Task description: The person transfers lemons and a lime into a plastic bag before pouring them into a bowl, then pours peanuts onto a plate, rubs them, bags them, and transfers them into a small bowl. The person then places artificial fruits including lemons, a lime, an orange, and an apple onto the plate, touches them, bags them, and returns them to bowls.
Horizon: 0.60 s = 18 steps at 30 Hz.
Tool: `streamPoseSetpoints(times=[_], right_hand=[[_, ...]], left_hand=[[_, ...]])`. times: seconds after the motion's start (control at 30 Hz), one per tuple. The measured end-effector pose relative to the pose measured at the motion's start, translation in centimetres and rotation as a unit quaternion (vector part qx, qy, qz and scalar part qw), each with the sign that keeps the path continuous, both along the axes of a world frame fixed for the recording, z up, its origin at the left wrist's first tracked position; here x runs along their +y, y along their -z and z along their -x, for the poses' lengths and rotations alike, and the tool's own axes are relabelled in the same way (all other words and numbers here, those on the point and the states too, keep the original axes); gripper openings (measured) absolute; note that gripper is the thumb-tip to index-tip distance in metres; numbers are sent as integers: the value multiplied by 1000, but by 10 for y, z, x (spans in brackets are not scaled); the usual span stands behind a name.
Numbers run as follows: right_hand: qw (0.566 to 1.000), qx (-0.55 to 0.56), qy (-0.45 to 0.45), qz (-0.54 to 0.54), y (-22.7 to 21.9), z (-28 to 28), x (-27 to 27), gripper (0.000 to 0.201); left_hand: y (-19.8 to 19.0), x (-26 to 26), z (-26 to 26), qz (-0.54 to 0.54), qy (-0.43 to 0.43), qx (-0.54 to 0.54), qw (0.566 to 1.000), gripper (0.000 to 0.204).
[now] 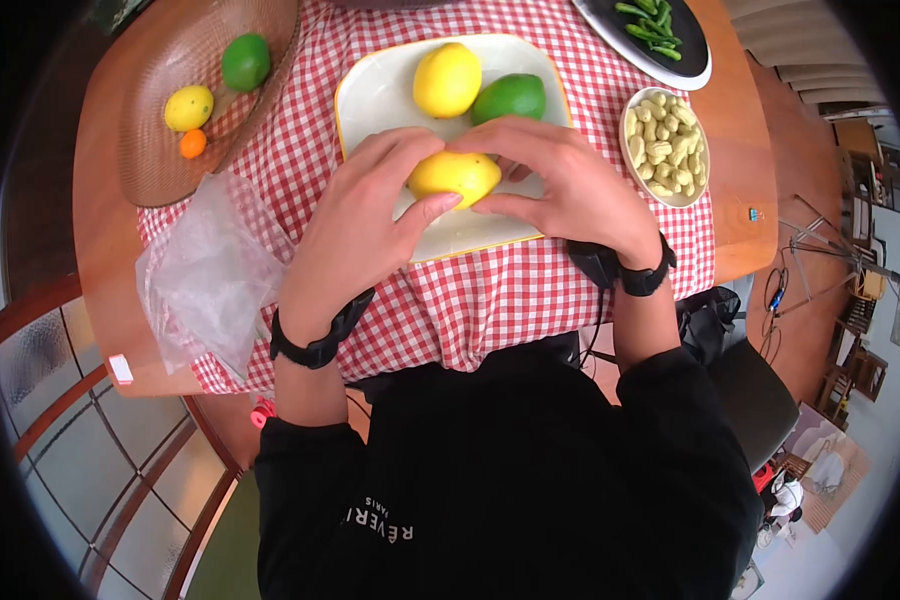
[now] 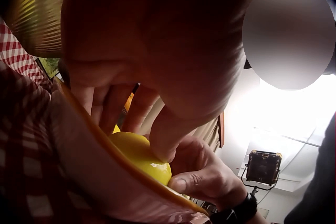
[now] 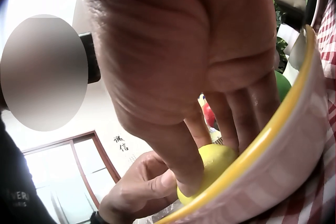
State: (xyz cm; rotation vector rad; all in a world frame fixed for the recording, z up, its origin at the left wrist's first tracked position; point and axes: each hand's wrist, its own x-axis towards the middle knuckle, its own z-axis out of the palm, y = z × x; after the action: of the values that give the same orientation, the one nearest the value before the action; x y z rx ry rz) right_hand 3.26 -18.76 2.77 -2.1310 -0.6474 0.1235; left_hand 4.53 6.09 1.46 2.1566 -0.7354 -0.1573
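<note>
Spreading over the table (image 1: 735, 170), the checked cloth (image 1: 510, 290) is rumpling near the dish's six o'clock; a snagging wrist strap could be dragging everything along with it. The dish (image 1: 380, 90) is sitting below both hands, and leaning unevenly on its rim would probably be enough to tip it. At eight o'clock, a clear plastic bag (image 1: 210, 270) is lying beside the left forearm, risking being swept along by a sideways swing. The left hand (image 1: 370, 200) and right hand (image 1: 570, 185) are curling in from nine and three o'clock, thumbs and fingers holding the yellow lemon (image 1: 455, 178) between them, inside the dish's rim; whether it is touching the bottom, I cannot tell. Its smooth, rounded skin is likely inviting a slip if the thumbs are squeezing off-centre. A second lemon (image 1: 448, 80) at twelve and a green fruit (image 1: 510, 98) at one are waiting to be knocked rolling.
</note>
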Motion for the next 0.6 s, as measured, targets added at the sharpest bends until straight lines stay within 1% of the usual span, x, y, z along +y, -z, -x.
streamPoseSetpoints(times=[0.03,0.07,0.1,0.17,0.2,0.3,0.37,0.5,0.57,0.6], right_hand=[[1000,-6,-8,-11,1,-2,-1,50],[1000,1,4,-10,0,-1,-1,48],[1000,-3,3,-9,-4,-2,-2,48],[994,97,42,23,-12,0,0,47],[994,100,41,22,-13,0,1,47],[995,82,38,45,-8,0,-1,46],[999,-47,23,-8,5,-4,-1,45],[998,-57,36,-4,3,-5,0,43],[997,-73,35,-1,2,-2,-1,44],[997,-68,37,0,4,-1,-1,44]], left_hand=[[-1,-1,-2,6,3,-58,998,47],[-5,-1,-2,31,7,-31,999,46],[-9,-1,-4,33,6,-35,999,46],[-11,1,-4,72,19,17,997,45],[-10,2,-3,71,19,20,997,45],[-6,1,-3,60,33,2,998,44],[-2,2,-6,78,8,-13,997,40],[0,7,-9,72,-20,7,997,35],[0,7,-9,26,-20,-23,999,35],[0,7,-7,26,-18,-18,999,35]])
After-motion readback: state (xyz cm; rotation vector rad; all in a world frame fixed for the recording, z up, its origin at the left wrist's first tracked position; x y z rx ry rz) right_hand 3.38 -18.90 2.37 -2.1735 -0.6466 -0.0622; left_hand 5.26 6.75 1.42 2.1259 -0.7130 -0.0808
